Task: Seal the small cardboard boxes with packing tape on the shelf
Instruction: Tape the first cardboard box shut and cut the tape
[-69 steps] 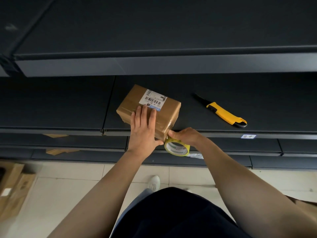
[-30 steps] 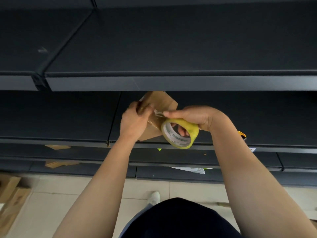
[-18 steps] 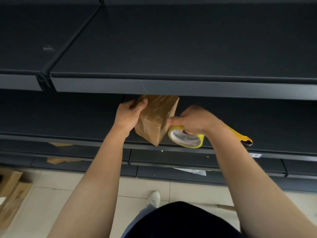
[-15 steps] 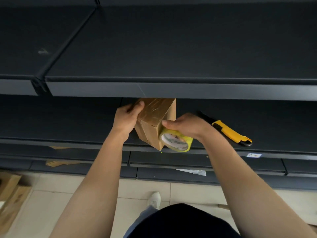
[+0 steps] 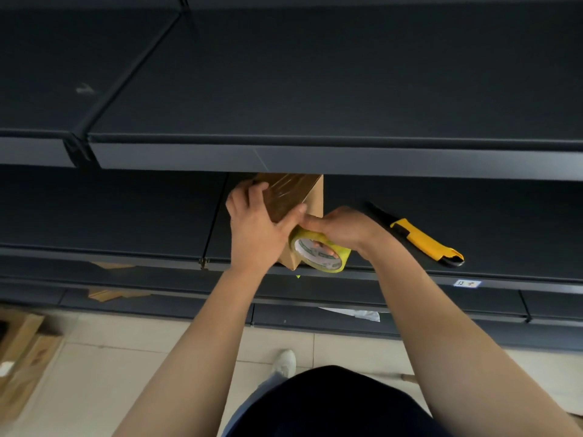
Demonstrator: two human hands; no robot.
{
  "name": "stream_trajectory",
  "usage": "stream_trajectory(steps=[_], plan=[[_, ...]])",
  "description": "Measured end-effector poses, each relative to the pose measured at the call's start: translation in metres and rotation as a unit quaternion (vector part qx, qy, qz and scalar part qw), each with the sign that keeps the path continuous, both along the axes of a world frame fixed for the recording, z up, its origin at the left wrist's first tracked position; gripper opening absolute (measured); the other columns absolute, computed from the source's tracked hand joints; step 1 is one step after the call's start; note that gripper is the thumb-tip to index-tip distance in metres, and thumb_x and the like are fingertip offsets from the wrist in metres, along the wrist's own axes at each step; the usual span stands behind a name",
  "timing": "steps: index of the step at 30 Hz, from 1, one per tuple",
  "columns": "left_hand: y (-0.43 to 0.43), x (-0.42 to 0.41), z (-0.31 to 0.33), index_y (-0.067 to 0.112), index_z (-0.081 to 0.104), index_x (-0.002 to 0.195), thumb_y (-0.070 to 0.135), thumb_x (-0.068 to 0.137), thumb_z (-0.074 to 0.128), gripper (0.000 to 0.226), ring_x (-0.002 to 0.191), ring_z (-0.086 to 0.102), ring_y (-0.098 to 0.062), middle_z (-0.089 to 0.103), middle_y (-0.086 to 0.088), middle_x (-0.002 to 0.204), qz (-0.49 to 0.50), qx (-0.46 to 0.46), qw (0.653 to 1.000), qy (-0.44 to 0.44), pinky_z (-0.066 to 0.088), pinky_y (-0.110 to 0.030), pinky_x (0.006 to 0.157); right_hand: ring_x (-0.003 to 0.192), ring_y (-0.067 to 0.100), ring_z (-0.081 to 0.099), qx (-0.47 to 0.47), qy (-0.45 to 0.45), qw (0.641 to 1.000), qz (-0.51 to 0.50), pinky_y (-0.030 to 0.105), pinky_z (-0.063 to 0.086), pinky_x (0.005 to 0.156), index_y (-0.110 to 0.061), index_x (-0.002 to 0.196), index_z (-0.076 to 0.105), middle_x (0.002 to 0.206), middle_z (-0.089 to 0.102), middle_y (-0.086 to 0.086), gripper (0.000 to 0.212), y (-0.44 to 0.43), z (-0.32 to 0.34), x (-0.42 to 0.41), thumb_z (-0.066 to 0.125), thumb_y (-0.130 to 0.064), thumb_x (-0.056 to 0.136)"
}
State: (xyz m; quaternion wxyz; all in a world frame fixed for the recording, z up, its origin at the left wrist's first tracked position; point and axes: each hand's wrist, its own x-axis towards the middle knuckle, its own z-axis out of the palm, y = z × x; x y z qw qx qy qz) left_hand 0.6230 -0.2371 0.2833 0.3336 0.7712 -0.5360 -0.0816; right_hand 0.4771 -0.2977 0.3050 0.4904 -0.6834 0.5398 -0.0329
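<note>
A small brown cardboard box [image 5: 295, 190] stands on end at the front of the dark middle shelf [image 5: 126, 216], its top hidden behind the upper shelf's edge. Shiny clear tape covers its near face. My left hand [image 5: 257, 228] lies over that face, fingers curled round the left edge and thumb stretched along the tape. My right hand [image 5: 342, 228] holds a yellow roll of packing tape [image 5: 318, 252] against the box's lower right side, fingers through the core and thumb pressing on the box.
A yellow and black utility knife [image 5: 422, 239] lies on the same shelf to the right. The upper shelf [image 5: 315, 159] juts out overhead. Cardboard scraps [image 5: 107, 293] lie on a lower shelf, flat cartons [image 5: 22, 348] on the floor at left.
The box was lifted off its flat side and turned on end. The tape roll went round it and now sits low on the right side. My left hand has slid onto the taped face.
</note>
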Motion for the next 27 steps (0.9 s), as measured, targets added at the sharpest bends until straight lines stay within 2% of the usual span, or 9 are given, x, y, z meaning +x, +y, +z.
stream_trajectory(steps=[2,4,6,9,12,15,17,21,27], plan=[[-0.002,0.005,0.0,0.008,0.049,0.127,0.055,0.077,0.066,0.071,0.128,0.033,-0.028,0.04,-0.014,0.135,-0.003,-0.001,1.0,0.001,0.041,-0.045,0.102,0.066,0.013,0.063,0.01,-0.043,0.999,0.021,0.028,0.049,0.074,-0.005,0.073,0.067,0.071,0.069,0.004,0.065,0.007,-0.001,-0.003,0.049,-0.067,0.086],[-0.001,0.006,0.001,0.008,0.049,0.13,0.053,0.08,0.065,0.069,0.134,0.03,-0.029,0.039,-0.014,0.14,-0.001,-0.005,1.0,0.002,0.039,-0.046,0.105,0.075,0.013,0.067,0.041,-0.085,0.995,0.018,0.029,0.049,0.082,-0.009,0.082,0.072,0.08,0.073,0.002,0.058,0.014,-0.003,-0.011,0.052,-0.063,0.087],[0.002,0.002,-0.001,0.007,0.048,0.133,0.055,0.081,0.059,0.071,0.141,0.022,-0.031,0.036,-0.015,0.146,-0.005,0.004,1.0,-0.001,0.033,-0.048,0.111,0.089,0.015,0.068,0.049,-0.09,0.995,-0.002,0.027,0.049,0.08,-0.014,0.093,0.073,0.091,0.073,0.002,0.054,0.018,-0.006,-0.015,0.054,-0.063,0.084],[0.001,-0.004,-0.003,0.003,0.047,0.132,0.057,0.082,0.05,0.075,0.144,0.018,-0.035,0.036,-0.019,0.147,0.0,0.005,1.0,-0.015,0.027,-0.051,0.114,0.086,0.022,0.068,0.002,-0.074,0.996,-0.043,0.027,0.047,0.069,0.0,0.098,0.071,0.095,0.072,0.014,0.064,0.016,-0.005,-0.003,0.056,-0.061,0.085],[0.006,-0.005,0.001,0.002,0.051,0.123,0.047,0.08,0.063,0.063,0.137,0.03,-0.032,0.045,-0.017,0.137,0.047,-0.057,0.995,0.061,0.034,-0.041,0.109,0.066,0.015,0.06,-0.029,-0.055,0.998,-0.027,0.025,0.04,0.057,0.002,0.081,0.066,0.077,0.068,0.015,0.061,0.016,0.004,0.011,0.053,-0.057,0.089],[0.029,-0.012,-0.002,0.007,0.052,0.104,0.036,0.078,0.074,0.044,0.11,0.046,-0.024,0.048,-0.005,0.111,0.159,-0.133,0.965,0.163,0.044,-0.033,0.091,0.073,0.018,0.063,-0.025,-0.065,0.997,-0.025,0.026,0.045,0.062,0.002,0.09,0.068,0.083,0.07,0.012,0.06,0.018,0.001,0.017,0.054,-0.056,0.089],[0.041,-0.016,-0.006,0.011,0.048,0.099,0.036,0.082,0.071,0.038,0.096,0.052,-0.017,0.045,-0.001,0.104,0.186,-0.127,0.943,0.244,0.047,-0.025,0.083,0.077,0.022,0.066,-0.024,-0.076,0.996,-0.039,0.027,0.047,0.064,0.001,0.095,0.069,0.089,0.071,0.013,0.057,0.018,-0.003,0.019,0.056,-0.054,0.089],[0.054,-0.022,-0.015,0.006,0.052,0.097,0.036,0.087,0.064,0.033,0.072,0.055,0.01,0.057,0.0,0.09,0.136,-0.081,0.934,0.319,0.044,-0.006,0.066,0.06,0.014,0.055,-0.043,-0.068,0.996,-0.048,0.024,0.038,0.051,-0.011,0.069,0.06,0.068,0.059,0.003,0.045,0.015,-0.004,0.027,0.054,-0.049,0.092],[0.049,-0.031,-0.017,0.018,0.065,0.083,0.049,0.09,0.054,0.034,0.09,0.064,-0.01,0.069,-0.005,0.092,0.115,0.007,0.873,0.474,0.049,-0.026,0.084,0.068,0.017,0.057,-0.015,-0.096,0.994,-0.059,0.026,0.041,0.057,-0.005,0.084,0.062,0.077,0.061,0.006,0.04,0.017,0.0,0.034,0.051,-0.041,0.095]])
